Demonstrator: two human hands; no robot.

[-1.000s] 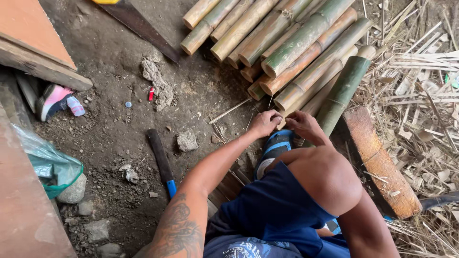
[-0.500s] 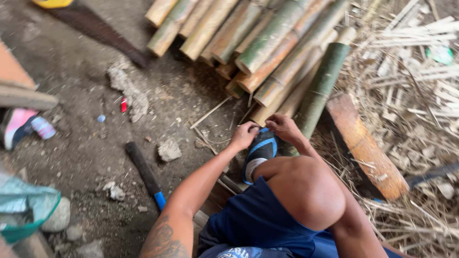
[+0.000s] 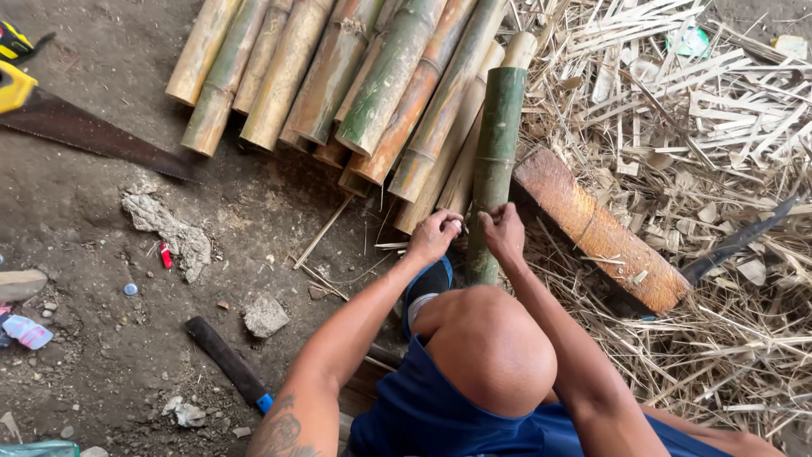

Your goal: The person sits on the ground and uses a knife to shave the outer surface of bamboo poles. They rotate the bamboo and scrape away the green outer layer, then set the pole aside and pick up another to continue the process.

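The green bamboo pole (image 3: 497,152) serves as the landmark: it lies on the dirt floor (image 3: 101,211), its near end at the person's raised knee (image 3: 491,347). The left hand (image 3: 434,235) sits just left of that near end, fingers curled together around something small and pale at the tips; what it is cannot be told. The right hand (image 3: 505,233) rests on the pole itself, fingers bent down over its top and clamped on it.

Left of the green pole lies a heap of about ten yellow-brown bamboo poles (image 3: 355,85), stacked in two layers and touching it along its length. Right of the pole, just beside it, a single flat orange-brown board (image 3: 600,233) lies slantwise, and beyond that a wide spread of dry bamboo splinters (image 3: 702,127). One dark blade (image 3: 736,241) rests on the splinters at the board's far end.

Far left of the pole, one handsaw (image 3: 85,131) with a yellow handle lies on the floor. Below the heap there are two pale stones (image 3: 169,233), one long and one small, and one dark tool handle (image 3: 228,360) with a blue band. A small red object (image 3: 166,256) and a blue bottle cap (image 3: 130,289) lie near the longer stone. The person's knee and blue shorts (image 3: 440,415) hide the pole's very end; a blue shoe (image 3: 427,288) shows just left of it.
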